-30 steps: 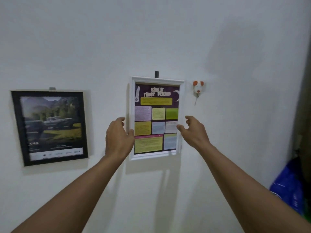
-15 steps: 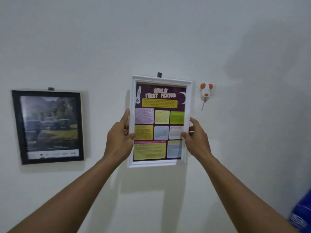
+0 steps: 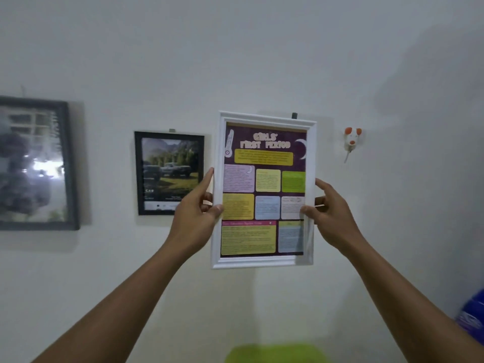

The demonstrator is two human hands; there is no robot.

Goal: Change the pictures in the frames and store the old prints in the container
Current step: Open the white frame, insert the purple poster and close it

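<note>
A white frame (image 3: 264,260) with a purple poster of coloured text boxes is held up in front of the white wall, its top edge just below a small dark wall hook (image 3: 294,115). My left hand (image 3: 195,213) grips its left edge, thumb on the front. My right hand (image 3: 328,213) grips its right edge the same way. A black frame (image 3: 169,136) with a photo of cars on grass hangs to the left. A larger dark frame (image 3: 70,166) hangs at the far left, its glass reflecting light.
A small white and orange mouse-shaped hook (image 3: 351,140) is stuck to the wall right of the white frame. A blurred lime-green object (image 3: 275,353) shows at the bottom edge. Something blue (image 3: 472,315) sits at the lower right edge.
Both hands closed on the sides of the white frame and it now sits nearer to me and lower against its hook. The view shifted left, revealing the larger dark frame.
</note>
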